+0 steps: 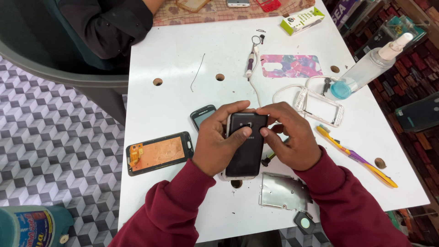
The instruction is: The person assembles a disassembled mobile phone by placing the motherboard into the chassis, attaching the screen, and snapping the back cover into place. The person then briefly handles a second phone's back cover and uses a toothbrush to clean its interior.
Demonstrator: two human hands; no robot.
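Gripping a black phone (247,145) back-side up between both hands, we work over the middle of a white table (173,55). Our left hand (218,139) wraps the phone's left edge, thumb laid across its back cover; our right hand (289,135) closes on the upper right corner, fingertips pressed at the top edge near the camera lens. The phone lies lengthwise toward us, its lower end hanging just above a hole in the tabletop.

Just left of our left hand lies a small dark handset (202,115), partly hidden behind the knuckles. Farther left, a detached screen panel (159,153) rests face down, showing its copper-coloured back. Near our right wrist sits a thin metal plate (283,191), with a small square dark part (304,223) beside its lower corner. A dark tool tip (267,160) pokes out from under our right palm.

To the right lie a yellow-and-purple toothbrush (356,158), a clear studded phone case (320,107) and a spray bottle (368,68) with blue liquid. Beyond our hands, a colourful back cover (291,66), a thin pen-like tool (250,61) and a white cable (256,89) lie on the table. Another person's dark sleeve (107,25) rests at the far left corner.
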